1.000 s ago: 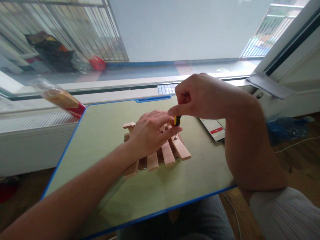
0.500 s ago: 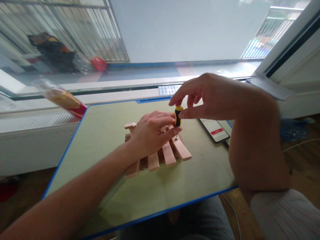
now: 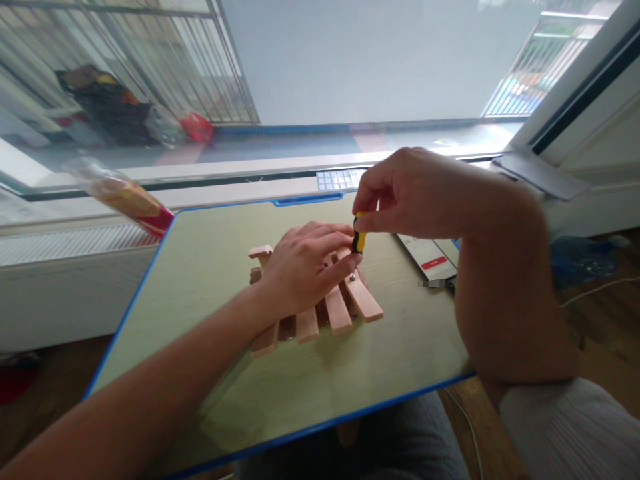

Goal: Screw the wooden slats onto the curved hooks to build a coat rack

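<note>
Between finger and thumb, my right hand (image 3: 395, 197) grips the top of a short yellow-and-black screwdriver (image 3: 359, 243), which stands nearly upright. My left hand (image 3: 307, 267) lies across a piece made of several pale wooden slats (image 3: 339, 312), its thumb and forefinger around the lower end of the screwdriver handle. Below the handle, the metal shaft meets a screw (image 3: 353, 277) on the rightmost slat. Darker wood shows beneath the slats; my left hand covers much of their middle.
The slatted piece lies on a small blue-edged table (image 3: 200, 280). A phone (image 3: 425, 257) rests at the right, partly behind my right forearm. Beyond the left edge leans a plastic bottle (image 3: 133, 203). A window sill (image 3: 240, 190) runs behind the table.
My right fingers, spread at the top of the screwdriver before, have closed around its handle. The handle has turned, showing more yellow on its right side. My left hand has hardly moved.
</note>
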{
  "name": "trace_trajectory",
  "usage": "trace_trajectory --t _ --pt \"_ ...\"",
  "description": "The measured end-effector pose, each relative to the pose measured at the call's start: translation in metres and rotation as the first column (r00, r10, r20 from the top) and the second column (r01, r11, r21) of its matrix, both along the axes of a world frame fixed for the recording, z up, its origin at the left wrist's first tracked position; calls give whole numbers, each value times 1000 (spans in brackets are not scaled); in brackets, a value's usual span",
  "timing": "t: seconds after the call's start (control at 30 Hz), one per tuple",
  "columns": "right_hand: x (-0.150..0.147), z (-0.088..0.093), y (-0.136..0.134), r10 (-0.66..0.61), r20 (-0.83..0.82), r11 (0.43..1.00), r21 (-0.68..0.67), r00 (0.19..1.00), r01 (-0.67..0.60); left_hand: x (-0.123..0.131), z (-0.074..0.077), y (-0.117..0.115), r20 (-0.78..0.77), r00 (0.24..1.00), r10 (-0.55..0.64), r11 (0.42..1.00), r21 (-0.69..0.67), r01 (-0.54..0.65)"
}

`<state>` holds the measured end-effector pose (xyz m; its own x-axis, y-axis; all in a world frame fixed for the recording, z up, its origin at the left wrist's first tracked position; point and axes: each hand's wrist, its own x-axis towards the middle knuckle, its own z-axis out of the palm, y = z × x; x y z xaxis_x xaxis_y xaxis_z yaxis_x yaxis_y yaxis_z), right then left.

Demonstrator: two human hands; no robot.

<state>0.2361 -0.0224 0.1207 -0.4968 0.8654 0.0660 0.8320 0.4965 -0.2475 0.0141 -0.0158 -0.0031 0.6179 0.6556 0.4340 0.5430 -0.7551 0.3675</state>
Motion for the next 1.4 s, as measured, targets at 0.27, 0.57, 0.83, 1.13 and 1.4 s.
trace_trajectory --t 0.27,0.57,0.83,1.13,1.4 --pt "-4 1 -1 -65 30 998 11 997 64 0 -3 0 17 1000 23 1000 8 -23" --pt "-10 -5 2 -132 75 986 113 988 123 3 -4 1 12 999 49 999 1 -49" --pt "-10 -6 5 -131 77 989 82 988 125 1 -4 1 36 999 15 1000 17 -16" --pt "7 0 4 61 -87 997 -50 994 -66 -2 -3 3 62 998 -14 1000 -19 15" --pt "2 -2 5 22 -54 999 -31 998 -24 -1 -3 2 14 1000 -3 1000 2 3"
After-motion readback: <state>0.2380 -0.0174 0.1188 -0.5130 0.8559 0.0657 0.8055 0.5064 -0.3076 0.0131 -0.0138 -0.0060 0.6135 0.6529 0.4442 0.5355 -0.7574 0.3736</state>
